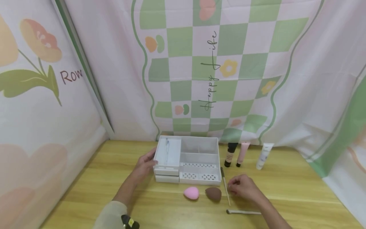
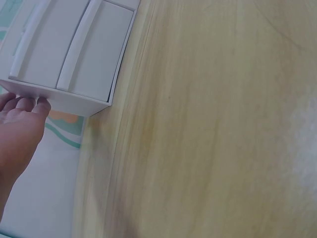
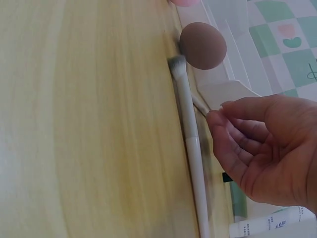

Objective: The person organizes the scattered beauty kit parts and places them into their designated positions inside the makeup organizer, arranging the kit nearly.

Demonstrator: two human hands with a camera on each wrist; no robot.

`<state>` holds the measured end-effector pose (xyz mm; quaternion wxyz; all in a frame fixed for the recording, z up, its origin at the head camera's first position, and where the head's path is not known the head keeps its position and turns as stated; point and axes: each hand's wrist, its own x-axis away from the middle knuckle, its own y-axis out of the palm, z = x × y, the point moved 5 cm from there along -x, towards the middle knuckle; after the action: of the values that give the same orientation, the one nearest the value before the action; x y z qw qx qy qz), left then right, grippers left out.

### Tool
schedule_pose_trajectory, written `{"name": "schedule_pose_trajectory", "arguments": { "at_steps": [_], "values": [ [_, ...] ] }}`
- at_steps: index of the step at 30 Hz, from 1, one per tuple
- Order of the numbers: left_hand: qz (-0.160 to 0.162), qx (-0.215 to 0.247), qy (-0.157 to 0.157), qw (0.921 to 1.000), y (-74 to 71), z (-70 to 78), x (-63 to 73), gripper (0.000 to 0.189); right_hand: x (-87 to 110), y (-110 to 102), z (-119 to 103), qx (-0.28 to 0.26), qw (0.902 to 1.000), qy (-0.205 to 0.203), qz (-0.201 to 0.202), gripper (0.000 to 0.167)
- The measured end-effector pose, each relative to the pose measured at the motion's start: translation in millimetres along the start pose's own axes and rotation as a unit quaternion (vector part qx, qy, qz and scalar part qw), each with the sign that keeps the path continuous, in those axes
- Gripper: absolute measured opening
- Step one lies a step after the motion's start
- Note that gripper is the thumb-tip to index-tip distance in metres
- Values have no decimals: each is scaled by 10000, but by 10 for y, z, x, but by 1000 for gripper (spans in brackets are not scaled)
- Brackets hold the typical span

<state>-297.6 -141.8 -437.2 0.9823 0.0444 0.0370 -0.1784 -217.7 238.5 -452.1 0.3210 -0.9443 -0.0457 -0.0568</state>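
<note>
A white desk organizer (image 1: pixel 199 154) with small drawers at its left stands at the back of the table. My left hand (image 1: pixel 145 165) rests its fingers against the organizer's left side; the left wrist view shows the fingertips touching that side panel. Beside the organizer's right front corner lies a slim makeup brush (image 1: pixel 225 187) with a dark head. My right hand (image 1: pixel 244 187) is just right of this brush, fingers bent and thumb near the index fingertip, without a visible grip on it. Another makeup brush (image 3: pixel 188 119) with a pale handle lies nearer the front.
A pink makeup sponge (image 1: pixel 191 193) and a brown makeup sponge (image 1: pixel 213 194) lie before the organizer. Behind the right hand stand a black-capped bottle (image 1: pixel 229 155), a pink tube (image 1: pixel 243 154) and a white tube (image 1: pixel 264 156). One slim pale item (image 1: pixel 167 152) lies on the organizer's top.
</note>
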Motion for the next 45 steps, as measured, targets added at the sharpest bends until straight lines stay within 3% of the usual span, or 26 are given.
{"name": "schedule_pose_trajectory", "arguments": {
  "at_steps": [7,18,32,45],
  "values": [
    [43,35,-41,10000,-7,-13,-14,69,-52,77,45,88,9991,423,-22,11],
    [-87,57,3,9999,-6,-16,-14,70,-27,123,-18,467,9971,514,314,6],
    [-6,-32,-2,10000,2,-1,3,69,-64,123,-15,403,9934,1031,303,5],
    [83,-56,-64,9999,-3,-11,1,69,-54,139,-64,769,9933,742,428,8]
  ]
}}
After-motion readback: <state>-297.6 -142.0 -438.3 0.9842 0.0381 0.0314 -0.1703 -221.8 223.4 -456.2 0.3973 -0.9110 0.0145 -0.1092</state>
